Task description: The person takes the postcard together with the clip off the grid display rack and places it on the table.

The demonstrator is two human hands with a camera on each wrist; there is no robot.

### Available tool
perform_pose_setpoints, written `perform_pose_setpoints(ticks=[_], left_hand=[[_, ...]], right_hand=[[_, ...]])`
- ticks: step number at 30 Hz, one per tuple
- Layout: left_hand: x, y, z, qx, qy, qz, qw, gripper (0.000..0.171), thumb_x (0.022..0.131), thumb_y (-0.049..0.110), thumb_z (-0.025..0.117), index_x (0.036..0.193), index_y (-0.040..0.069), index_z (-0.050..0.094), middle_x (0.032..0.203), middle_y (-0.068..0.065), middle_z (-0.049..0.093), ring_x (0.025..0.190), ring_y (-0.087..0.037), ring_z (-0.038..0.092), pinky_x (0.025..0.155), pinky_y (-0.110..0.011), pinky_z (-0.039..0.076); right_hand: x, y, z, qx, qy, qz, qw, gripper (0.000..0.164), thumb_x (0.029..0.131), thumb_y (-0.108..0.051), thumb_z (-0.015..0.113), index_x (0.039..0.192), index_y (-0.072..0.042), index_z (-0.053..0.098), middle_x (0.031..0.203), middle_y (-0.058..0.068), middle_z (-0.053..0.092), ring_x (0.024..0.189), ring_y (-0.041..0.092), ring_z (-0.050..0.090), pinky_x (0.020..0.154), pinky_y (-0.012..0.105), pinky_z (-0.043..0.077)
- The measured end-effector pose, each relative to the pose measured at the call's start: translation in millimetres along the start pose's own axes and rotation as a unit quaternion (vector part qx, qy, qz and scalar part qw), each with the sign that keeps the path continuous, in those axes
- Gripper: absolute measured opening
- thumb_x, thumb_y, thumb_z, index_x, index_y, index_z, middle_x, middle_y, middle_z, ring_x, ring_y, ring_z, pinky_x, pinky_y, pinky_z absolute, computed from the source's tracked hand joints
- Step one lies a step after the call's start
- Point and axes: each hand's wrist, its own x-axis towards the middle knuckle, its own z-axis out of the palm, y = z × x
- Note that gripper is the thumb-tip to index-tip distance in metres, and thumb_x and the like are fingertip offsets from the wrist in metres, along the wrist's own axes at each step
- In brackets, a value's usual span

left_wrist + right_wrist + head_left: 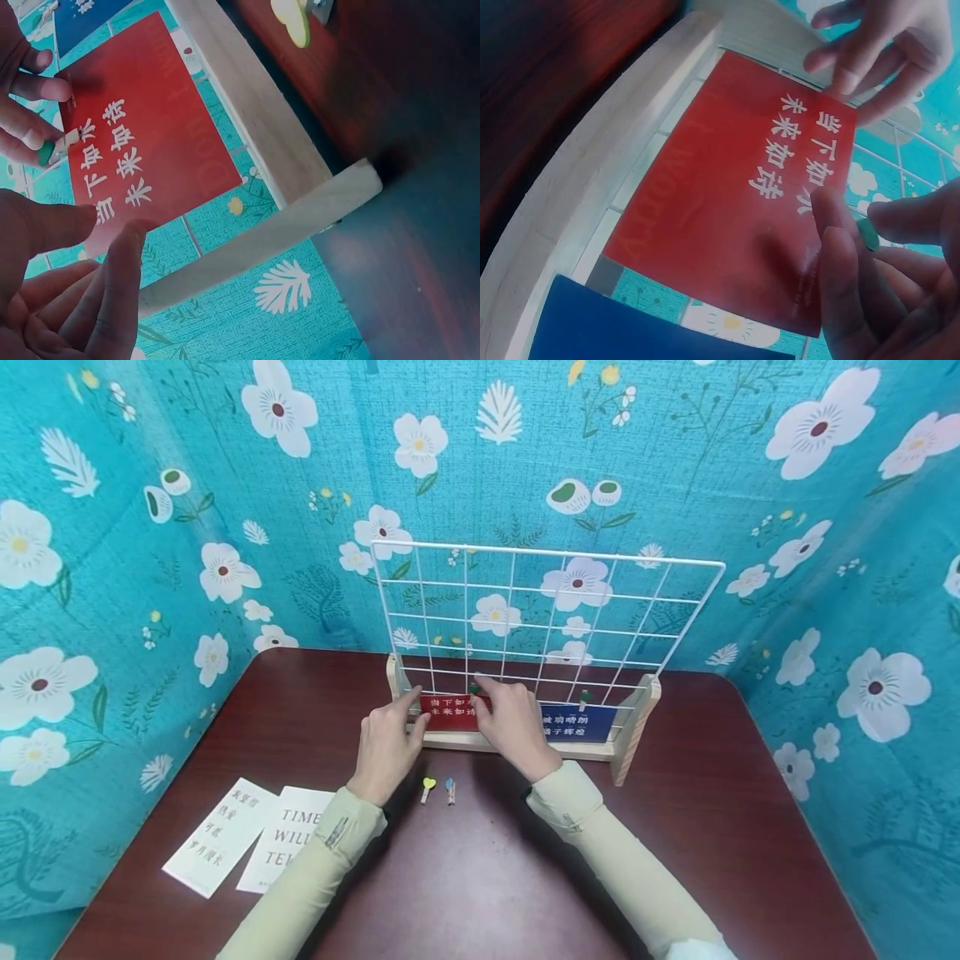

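A red card (450, 714) with white writing stands against the lower part of a white wire grid (633, 559), just above its wooden base (581, 751). My left hand (386, 750) holds the card by its left edge, fingertips near the upper corner. With thumb and fingers, my right hand (517, 727) pinches a small green-topped clothespin (69, 140) at the card's top edge. To the right, a blue card (600, 724) hangs on the same grid under another green-topped clothespin (584, 699); my right hand hides part of its left side.
On the table in front of the rack lie a clothespin with a yellow heart (428, 787) and one with a blue top (450, 788). Two white printed cards (217, 839) (273, 847) lie at the left, one partly under my left sleeve. Turquoise floral cloth (315, 502) surrounds the table.
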Motion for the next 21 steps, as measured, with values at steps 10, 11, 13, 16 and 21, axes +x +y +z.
perform_pose_setpoints(ticks=[10,11,13,16,21], left_hand=[[9.2,-0.5,0.3,0.002,-0.015,-0.011,0.9998,0.026,0.096,0.014,0.075,0.121,0.006,0.077,0.107,-0.016,0.081,0.089,-0.03,0.079,0.075,-0.047,0.063],[9.8,-0.6,0.3,0.0,-0.014,-0.011,0.9998,0.025,0.097,0.014,0.075,0.12,0.006,0.077,0.105,-0.015,0.081,0.088,-0.03,0.079,0.074,-0.047,0.063],[11.0,-0.8,0.1,-0.003,-0.011,-0.01,0.9999,0.022,0.096,0.014,0.075,0.117,0.006,0.078,0.102,-0.014,0.081,0.087,-0.029,0.079,0.073,-0.046,0.063],[12.3,-0.9,-0.5,-0.001,-0.011,-0.011,0.9999,0.018,0.096,0.014,0.075,0.112,0.007,0.079,0.098,-0.013,0.082,0.084,-0.029,0.079,0.074,-0.047,0.063],[14.5,-1.7,-1.2,0.003,-0.014,-0.011,0.9998,0.016,0.096,0.013,0.075,0.11,0.008,0.08,0.096,-0.012,0.082,0.083,-0.03,0.079,0.074,-0.048,0.062]], right_hand=[[4,4,13,0.014,0.01,-0.002,1.0,0.025,0.097,-0.011,0.07,0.12,-0.005,0.077,0.083,0.011,0.08,0.055,0.017,0.06,0.053,0.031,0.046],[4,5,13,0.019,0.011,-0.003,1.0,0.024,0.097,-0.011,0.07,0.12,-0.005,0.077,0.081,0.01,0.079,0.054,0.017,0.06,0.052,0.03,0.045],[4,6,14,0.029,0.009,-0.005,1.0,0.024,0.098,-0.01,0.069,0.12,-0.006,0.077,0.077,0.008,0.078,0.053,0.014,0.059,0.05,0.027,0.043],[4,9,15,0.051,0.005,-0.009,0.999,0.023,0.099,-0.008,0.068,0.12,-0.006,0.077,0.075,0.007,0.077,0.052,0.011,0.063,0.049,0.024,0.043],[6,12,15,0.083,-0.001,-0.017,0.996,0.022,0.099,-0.006,0.067,0.118,-0.004,0.077,0.076,0.009,0.079,0.053,0.009,0.07,0.049,0.02,0.046]])
